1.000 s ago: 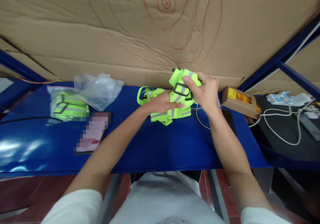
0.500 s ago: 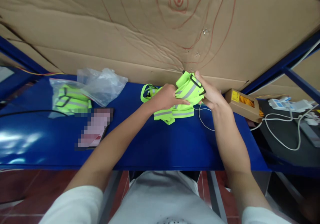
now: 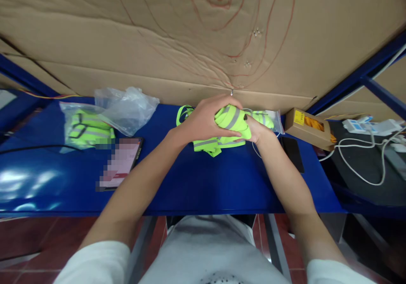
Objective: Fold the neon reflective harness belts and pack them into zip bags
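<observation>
The left hand [image 3: 203,121] is clamped on a rolled bundle [image 3: 233,121] of lime strap with a grey stripe, its thumb along the near side and its fingers over the far side. The right hand [image 3: 253,130] touches the right end of this bundle, but its fingers are mostly hidden, so I cannot tell how firmly they close. The bundle is between the two palms, above the back half of the blue table [image 3: 206,186]. The step in hand, I would judge, is pressing the strap into a compact shape. The next move seems to call for even pressure from both sides, because such soft layers could easily unroll.

From near to far, I see first a phone [image 3: 122,161] on the left; its screen is covered by blocks and I can read nothing there. On the right lies a dark phone [image 3: 293,155]. Just under the bundle is a loose lime strap [image 3: 207,145]. Behind, on the right, stands a carton [image 3: 291,125] with a yellow label [image 3: 298,117], whose print is too small for me. Farthest, the cardboard wall [image 3: 127,51] carries red drawn rings, without any readable word.
</observation>
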The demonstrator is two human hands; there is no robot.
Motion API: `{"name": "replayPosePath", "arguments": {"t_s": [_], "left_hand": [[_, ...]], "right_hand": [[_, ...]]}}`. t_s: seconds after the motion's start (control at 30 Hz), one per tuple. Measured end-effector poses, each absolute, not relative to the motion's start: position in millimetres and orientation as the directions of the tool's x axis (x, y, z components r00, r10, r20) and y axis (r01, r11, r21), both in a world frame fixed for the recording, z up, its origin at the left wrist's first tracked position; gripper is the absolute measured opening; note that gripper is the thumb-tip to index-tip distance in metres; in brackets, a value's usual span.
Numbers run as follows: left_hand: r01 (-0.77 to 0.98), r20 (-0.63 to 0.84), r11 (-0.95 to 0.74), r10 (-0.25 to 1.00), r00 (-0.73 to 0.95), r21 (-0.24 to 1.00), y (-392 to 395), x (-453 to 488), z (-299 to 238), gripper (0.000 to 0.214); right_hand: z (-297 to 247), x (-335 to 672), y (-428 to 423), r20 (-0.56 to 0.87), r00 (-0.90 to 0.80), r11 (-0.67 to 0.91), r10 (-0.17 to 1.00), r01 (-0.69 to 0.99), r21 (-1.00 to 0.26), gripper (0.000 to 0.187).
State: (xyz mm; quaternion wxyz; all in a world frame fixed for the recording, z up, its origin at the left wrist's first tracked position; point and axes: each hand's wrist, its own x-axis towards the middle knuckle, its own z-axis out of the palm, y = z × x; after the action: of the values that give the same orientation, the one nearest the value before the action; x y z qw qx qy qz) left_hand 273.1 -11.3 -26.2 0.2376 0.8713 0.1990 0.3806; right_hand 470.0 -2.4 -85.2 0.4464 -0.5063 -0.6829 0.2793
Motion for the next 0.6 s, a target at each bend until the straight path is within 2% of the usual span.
{"name": "replayPosePath", "arguments": {"t_s": [0.1,0.17,0.27,0.37,0.47,0.6], "left_hand": [[0.192,0.566,-0.737,0.635,0.525,0.648,-8.9,273.3,-28.6,0.057],[0.234,0.577,-0.700,0.699,0.423,0.675,-7.1,276.5,-32.4,0.056],[0.331,0.556,-0.595,0.804,0.213,0.733,-3.7,283.9,-40.3,0.051],[0.323,0.502,-0.498,0.861,0.078,0.805,-0.4,289.6,-47.8,0.047],[0.325,0.456,-0.460,0.885,0.093,0.826,2.2,289.7,-52.7,0.049],[0.351,0.421,-0.522,0.846,0.326,0.777,4.9,284.9,-56.0,0.050]], "right_hand": [[-78.5,473.3,-1.5,0.170,-0.107,0.196,0.980,0.335,-0.922,0.060],[-67.5,477.2,-2.8,0.144,-0.054,0.153,0.988,0.273,-0.950,0.064],[-49.1,474.8,-12.4,0.174,-0.062,0.184,0.983,0.234,-0.955,0.072],[-41.7,462.2,-26.3,0.283,-0.144,0.316,0.948,0.344,-0.884,0.078],[-47.0,455.0,-31.3,0.226,-0.167,0.267,0.960,0.290,-0.919,0.086],[-54.7,463.2,-26.4,0.031,-0.250,0.069,0.968,0.144,-0.987,0.073]]}}
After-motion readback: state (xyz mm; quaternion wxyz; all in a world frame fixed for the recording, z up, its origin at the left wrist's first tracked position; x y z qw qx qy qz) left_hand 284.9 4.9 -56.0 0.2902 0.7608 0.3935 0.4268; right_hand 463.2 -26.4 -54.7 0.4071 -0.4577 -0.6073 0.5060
